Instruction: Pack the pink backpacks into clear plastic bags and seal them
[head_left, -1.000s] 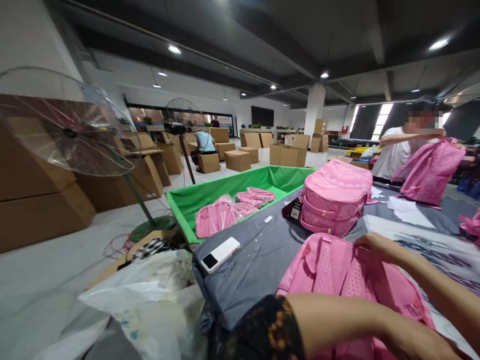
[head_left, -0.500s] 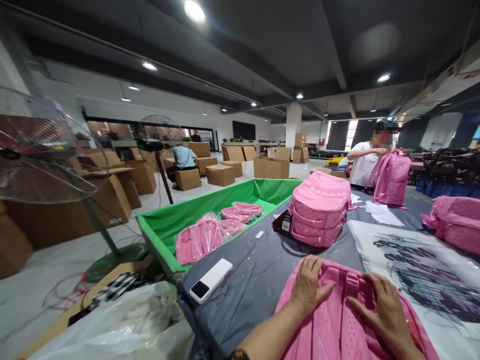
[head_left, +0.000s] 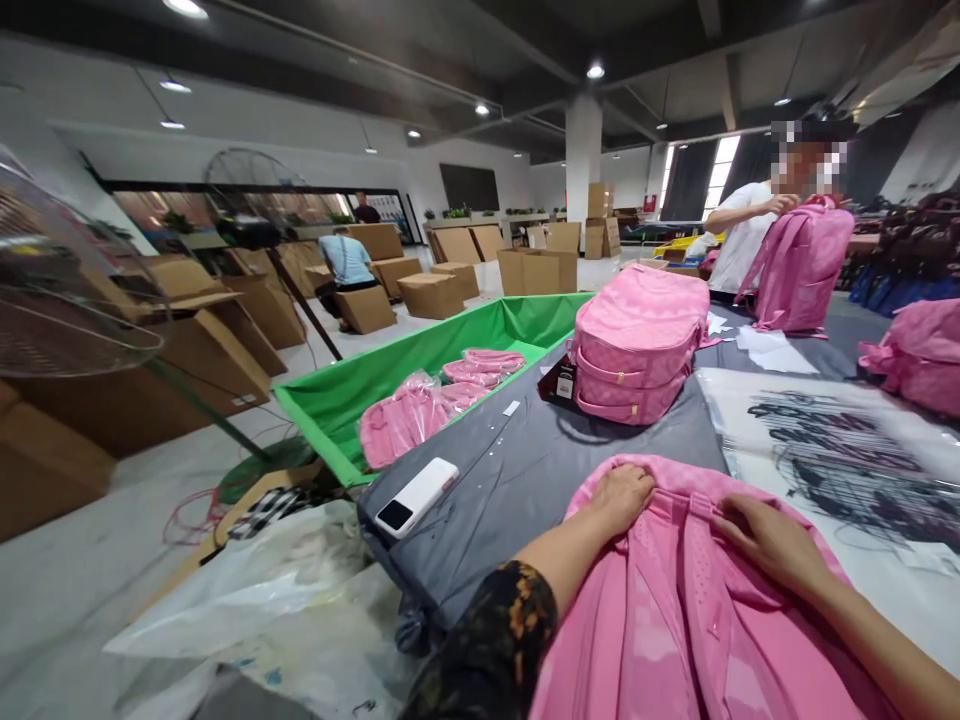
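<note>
Head view: one near pink backpack point(head_left: 675, 610), lying straps-up on the grey-covered counter point(head_left: 525, 470), its top part resting beneath both hands. Left hand point(head_left: 626, 497): its fingers are closing on fabric just inside the top edge, left of the shoulder straps. Right hand point(head_left: 765, 540): its fingers are bending against the top panel, right of the straps; whether they are pinching cloth, one cannot tell. Beside the counter's near-left corner, translucent plastic bags point(head_left: 300, 590) are slumping. On that corner, one white device with a dark screen point(head_left: 417, 497) is lying flat. To the right, clear plastic sheeting point(head_left: 840, 470) with dark marks is spreading. Beyond the near backpack, one upright pink backpack point(head_left: 637, 340) is standing, a dark tag point(head_left: 564, 382) showing at its side. Past the counter's left edge, a green-lined bin point(head_left: 450, 340) is holding plastic-wrapped pink goods point(head_left: 405, 420). Farther off, a person in white point(head_left: 742, 230) is handling another pink backpack point(head_left: 804, 265); cardboard boxes point(head_left: 431, 295) are filling the floor.
</note>
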